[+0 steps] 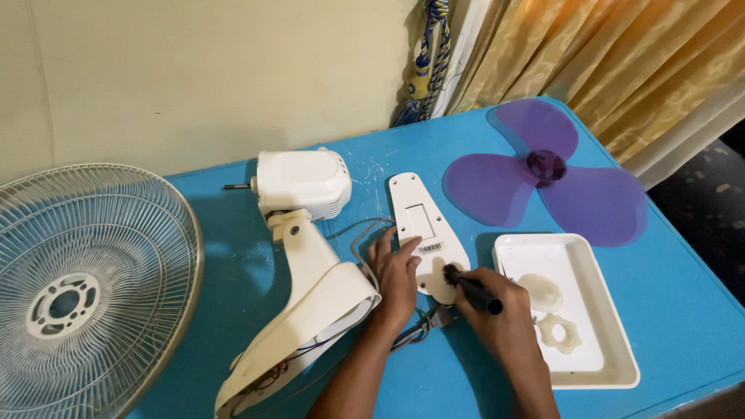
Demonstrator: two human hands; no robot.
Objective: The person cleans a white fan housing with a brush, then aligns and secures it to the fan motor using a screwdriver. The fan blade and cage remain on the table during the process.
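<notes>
A white fan cover plate (419, 217) lies flat on the blue table (683, 302). My left hand (396, 275) presses on its left edge, fingers spread over the plate. My right hand (500, 318) grips a black-handled screwdriver (473, 289) whose tip meets the plate's lower rounded end. To the left of my left hand, the white fan body with its motor housing (303, 182) and stand (310, 310) lies on its side, with wires showing at its open base.
A purple three-lobed fan blade (543, 182) lies at the back right. A white tray (601, 310) at the right holds two translucent plastic nuts. A wire fan guard (85, 279) leans at the left. Curtains hang behind the table's right corner.
</notes>
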